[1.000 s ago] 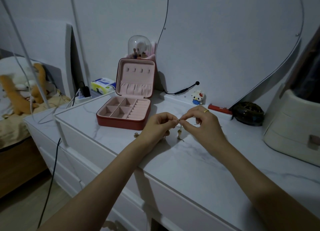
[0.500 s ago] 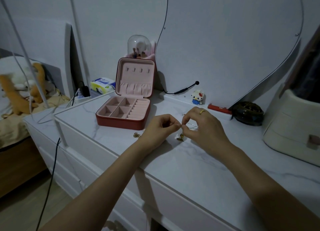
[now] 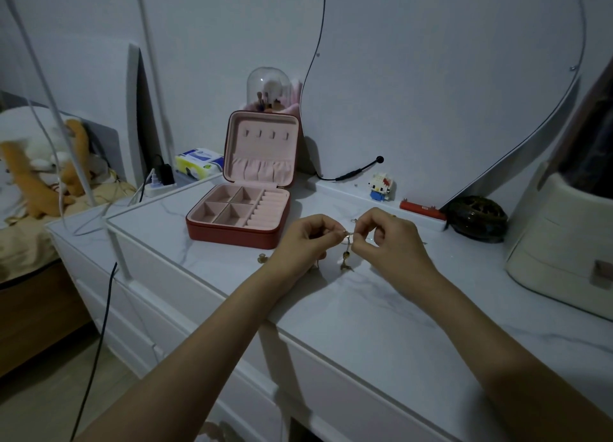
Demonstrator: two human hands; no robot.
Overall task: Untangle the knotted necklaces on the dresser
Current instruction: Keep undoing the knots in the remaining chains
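Just above the surface (image 3: 365,309), left hand (image 3: 303,242) and right hand (image 3: 386,242) each pinch the necklaces (image 3: 346,242); loosening gently beats tugging.

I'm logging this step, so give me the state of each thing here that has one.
jewelry box: lid open, compartments look empty
necklaces: pinched between both hands, charms dangling above the dresser
left hand: pinching the chain
right hand: pinching the chain
glass dome: closed over brushes
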